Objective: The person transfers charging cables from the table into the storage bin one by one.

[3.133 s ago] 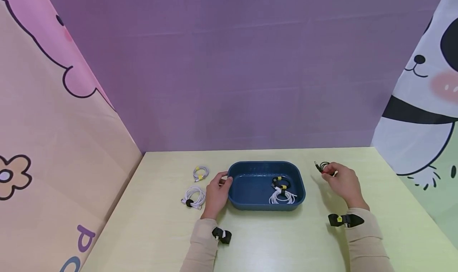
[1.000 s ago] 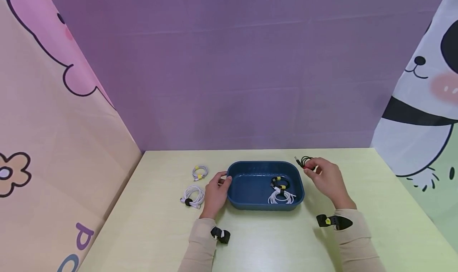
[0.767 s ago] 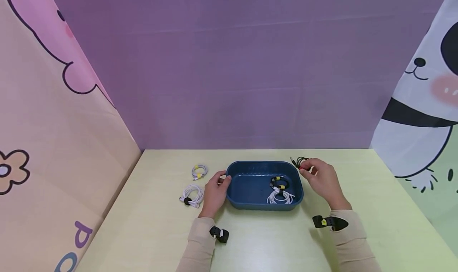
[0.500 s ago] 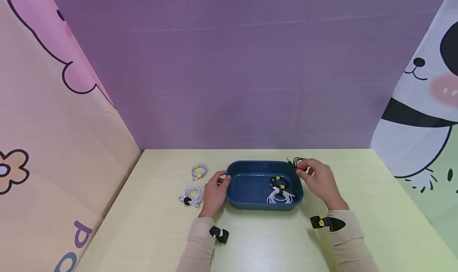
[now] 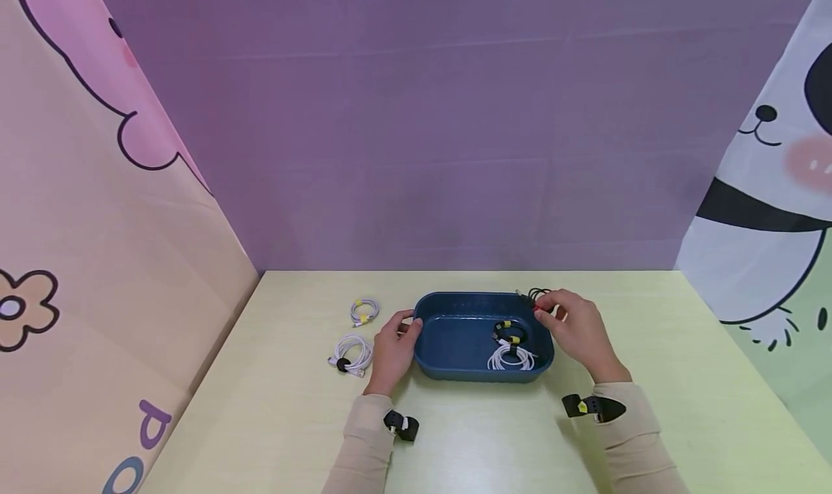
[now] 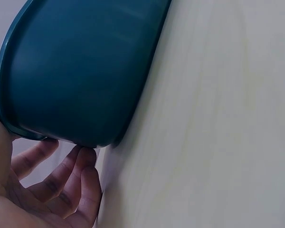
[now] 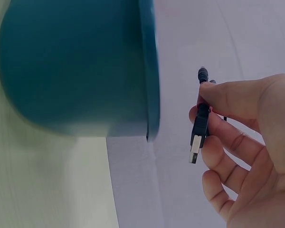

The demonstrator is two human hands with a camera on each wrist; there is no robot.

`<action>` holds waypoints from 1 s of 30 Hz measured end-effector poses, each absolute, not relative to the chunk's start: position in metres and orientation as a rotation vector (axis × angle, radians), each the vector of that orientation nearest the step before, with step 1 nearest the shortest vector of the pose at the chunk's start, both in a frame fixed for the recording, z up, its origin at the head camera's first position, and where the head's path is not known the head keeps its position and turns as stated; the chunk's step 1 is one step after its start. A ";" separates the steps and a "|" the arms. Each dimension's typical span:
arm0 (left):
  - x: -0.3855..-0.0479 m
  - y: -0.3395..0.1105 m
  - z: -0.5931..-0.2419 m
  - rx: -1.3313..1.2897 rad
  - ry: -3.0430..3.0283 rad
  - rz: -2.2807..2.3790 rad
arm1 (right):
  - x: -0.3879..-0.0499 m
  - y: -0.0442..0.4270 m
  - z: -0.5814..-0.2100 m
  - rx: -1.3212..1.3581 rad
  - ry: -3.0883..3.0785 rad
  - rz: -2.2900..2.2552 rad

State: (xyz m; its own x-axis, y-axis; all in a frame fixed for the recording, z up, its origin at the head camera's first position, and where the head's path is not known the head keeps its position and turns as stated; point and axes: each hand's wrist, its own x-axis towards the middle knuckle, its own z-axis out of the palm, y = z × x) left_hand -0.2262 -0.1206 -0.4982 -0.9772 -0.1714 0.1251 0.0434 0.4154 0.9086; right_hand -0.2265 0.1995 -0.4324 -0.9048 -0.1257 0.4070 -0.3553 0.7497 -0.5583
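A blue rectangular storage box (image 5: 455,373) stands on the table. My left hand (image 5: 393,348) grips its left end, thumb at the rim and fingertips against the outer wall (image 6: 80,71) in the left wrist view. At the box's far right corner my right hand (image 5: 578,331) pinches a coiled black USB cable (image 5: 534,295) with a red tie, just above the rim. Its metal USB plug (image 7: 195,148) points away from the fingers in the right wrist view. Inside the box, on the right, lie a coiled black cable (image 5: 510,332) with yellow ties and a coiled white cable (image 5: 512,357).
Left of the box on the pale wooden table (image 5: 481,443) lie a small white cable coil (image 5: 365,312) with yellow ties and a larger white cable coil (image 5: 352,354) with a black tie. A purple backdrop (image 5: 416,133) rises behind the table, with printed cloth on both sides.
My right hand has carried the black USB cable leftward from right of the box to its right rim. The left hand has kept its grip on the box's left end.
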 end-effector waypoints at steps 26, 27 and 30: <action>-0.225 -0.121 -0.496 0.075 -2.448 -1.601 | -0.225 0.181 -0.435 0.497 -2.608 0.899; -0.225 -0.121 -0.496 0.075 -2.449 -1.601 | -0.225 0.180 -0.436 0.503 -2.609 0.897; -0.225 -0.122 -0.497 0.077 -2.453 -1.599 | -0.225 0.177 -0.438 0.522 -2.607 0.890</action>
State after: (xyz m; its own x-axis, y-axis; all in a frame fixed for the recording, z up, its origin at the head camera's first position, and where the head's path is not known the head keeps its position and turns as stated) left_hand -0.2254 -0.1215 -0.4966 -0.9761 -0.1587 0.1486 0.0719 0.4092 0.9096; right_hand -0.2254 0.1771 -0.4378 -0.8762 -0.2312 0.4229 -0.4416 0.7367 -0.5121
